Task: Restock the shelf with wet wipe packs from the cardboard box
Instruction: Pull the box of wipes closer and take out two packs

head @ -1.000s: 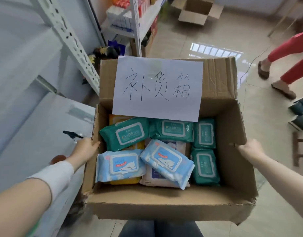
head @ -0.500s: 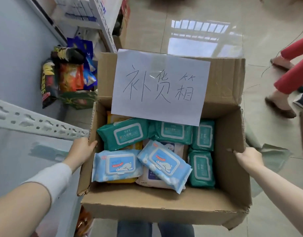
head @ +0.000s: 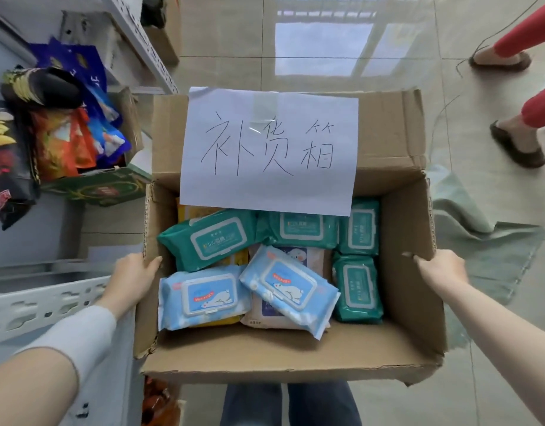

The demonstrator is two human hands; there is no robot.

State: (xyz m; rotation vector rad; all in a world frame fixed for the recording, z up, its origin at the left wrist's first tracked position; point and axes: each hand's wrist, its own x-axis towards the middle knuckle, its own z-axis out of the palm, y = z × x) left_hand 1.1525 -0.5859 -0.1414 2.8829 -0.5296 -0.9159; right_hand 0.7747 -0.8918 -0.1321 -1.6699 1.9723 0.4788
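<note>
While both of my hands are clamped on the open brown cardboard box (head: 295,358), nothing has been taken out of it yet. My left hand (head: 133,279) is closed over the left wall's top edge, thumb hooked just inside, other fingers hidden outside. My right hand (head: 440,270) grips the right wall the same way, thumb lying along the rim. I'd say holding opposite walls is what keeps the load level, since the box looks carried, not set down: my jeans-clad legs (head: 289,404) show under its near edge.

Inside, the wet wipe packs lie loose in a shallow pile:
- two pale blue soft packs with polar-bear lids (head: 203,296), near-left and centre, the centre one tilted across a white pack (head: 265,315)
- four teal green soft packs with white-framed lids (head: 358,289), along the far side and right wall
- a yellow pack (head: 188,210), mostly buried at far left

Far flap stands up with a white paper sheet (head: 269,149) taped on it, hand-lettered in black characters; likely a label, and it hangs over part of the far row.

To my left is the grey perforated-steel shelf rack (head: 43,302), its rail close beside my left wrist. Lower down sits an open carton of bright snack bags (head: 59,133). Glossy tiled floor (head: 326,41) is beyond; another person's red-trousered legs (head: 535,96) are at far right, well apart from me.

Judgement: still at the carry stage. Next I need to rest the box somewhere to free a hand. Risk: the soft walls could buckle under a one-handed hold.
</note>
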